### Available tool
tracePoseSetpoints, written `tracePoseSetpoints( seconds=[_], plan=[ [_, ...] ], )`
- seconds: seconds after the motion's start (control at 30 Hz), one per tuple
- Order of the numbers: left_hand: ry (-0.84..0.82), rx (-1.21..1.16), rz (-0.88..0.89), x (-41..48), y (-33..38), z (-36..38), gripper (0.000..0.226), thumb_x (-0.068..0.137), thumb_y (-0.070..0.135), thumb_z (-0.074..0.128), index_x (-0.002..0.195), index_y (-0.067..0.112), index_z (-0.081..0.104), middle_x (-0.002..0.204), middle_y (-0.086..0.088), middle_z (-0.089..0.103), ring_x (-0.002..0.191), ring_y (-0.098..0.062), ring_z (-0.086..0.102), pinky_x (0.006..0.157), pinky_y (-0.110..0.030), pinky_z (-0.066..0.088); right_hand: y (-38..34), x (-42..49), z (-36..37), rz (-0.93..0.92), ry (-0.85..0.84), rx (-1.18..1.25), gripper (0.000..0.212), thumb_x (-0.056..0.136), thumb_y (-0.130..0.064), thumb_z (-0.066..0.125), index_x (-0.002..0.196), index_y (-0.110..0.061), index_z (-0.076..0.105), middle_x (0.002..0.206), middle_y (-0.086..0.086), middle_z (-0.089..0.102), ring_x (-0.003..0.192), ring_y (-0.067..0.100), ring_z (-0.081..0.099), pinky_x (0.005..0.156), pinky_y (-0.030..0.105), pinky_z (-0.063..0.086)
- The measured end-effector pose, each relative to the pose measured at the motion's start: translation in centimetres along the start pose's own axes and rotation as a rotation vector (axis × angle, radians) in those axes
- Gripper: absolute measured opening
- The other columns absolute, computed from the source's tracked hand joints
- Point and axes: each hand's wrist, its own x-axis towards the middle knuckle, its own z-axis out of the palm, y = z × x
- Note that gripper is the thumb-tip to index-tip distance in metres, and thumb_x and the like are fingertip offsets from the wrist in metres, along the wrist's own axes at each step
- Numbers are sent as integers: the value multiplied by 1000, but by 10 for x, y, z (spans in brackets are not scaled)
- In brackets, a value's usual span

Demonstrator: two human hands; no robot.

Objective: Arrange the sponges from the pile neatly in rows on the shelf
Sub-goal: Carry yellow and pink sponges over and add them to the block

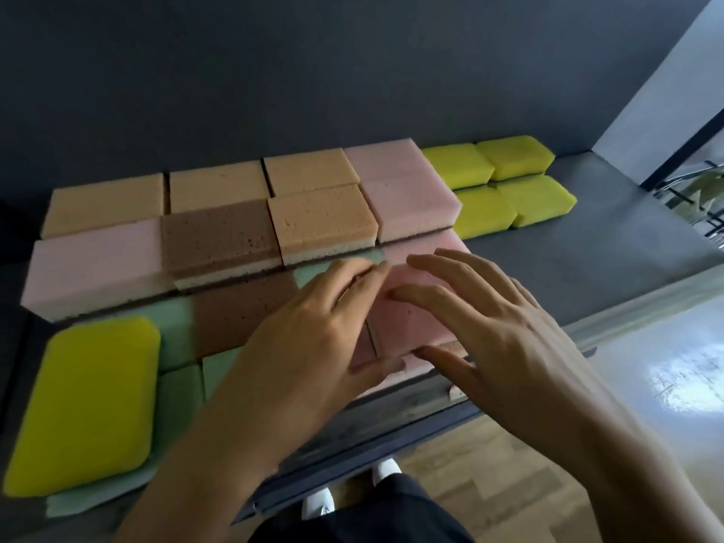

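Front row, 6 o'clock: left hand (313, 339) and right hand (505, 339), fingers spread and fairly straight, rest on a pink sponge (407, 315) at the shelf (587, 248) edge. At 8 o'clock, a yellow sponge (86, 401) overlaps green sponges (176, 331). Far rows (321, 217), 11 to 1 o'clock, stand aligned. Judgement: nearly complete; front row wants squaring. Pile not in view.

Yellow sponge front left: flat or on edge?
Flat. The yellow sponge has its broad face up and lies on top of the green sponges.
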Motion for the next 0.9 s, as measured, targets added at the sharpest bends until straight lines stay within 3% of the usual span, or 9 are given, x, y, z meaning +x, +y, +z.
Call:
tracePoseSetpoints(
  seconds=[0.1,0.2,0.27,0.33,0.47,0.57,0.9],
  plan=[
    [-27,-31,8,7,-5,-1,79,86,69,50,150,25,32,150,16,32,123,-3,47,92,-19,44,16,4,-3,8,-18,7,68,76,-28,82,136,-27,52,147,0,45,140,22,36,105,37,37],
    [-5,-36,-31,13,-5,-4,72,88,56,57,149,25,35,149,18,32,127,-2,42,96,-20,41,35,9,-5,9,-30,14,64,78,-28,81,135,-25,52,148,0,45,141,23,36,106,42,41],
    [31,27,-64,22,-4,-5,65,89,43,61,146,19,42,147,12,38,128,-6,42,100,-20,37,45,15,-5,4,-22,22,63,78,-28,81,134,-24,53,148,2,46,140,24,37,106,44,42],
    [58,117,-86,33,-3,-4,58,89,34,61,141,13,48,144,2,43,131,-15,42,105,-29,37,53,21,-4,-12,-21,24,62,78,-28,80,134,-23,53,148,2,45,140,25,37,107,44,41],
    [10,197,-157,48,-1,-2,55,90,32,47,140,10,49,146,-5,43,138,-23,36,112,-42,34,64,33,2,-42,-12,38,61,77,-26,80,132,-20,56,145,6,49,138,29,40,106,44,39],
    [-35,220,-205,55,2,0,58,89,33,39,141,10,48,148,-6,42,140,-23,33,113,-40,28,70,38,7,-45,-19,47,62,76,-25,81,132,-20,55,145,7,49,138,30,41,106,45,38],
    [-46,279,-242,63,-2,9,58,81,32,54,135,10,54,142,-6,47,132,-25,42,107,-35,27,87,49,14,-69,-44,73,64,75,-27,80,133,-21,54,145,5,48,137,30,41,104,47,41]
  ],
)
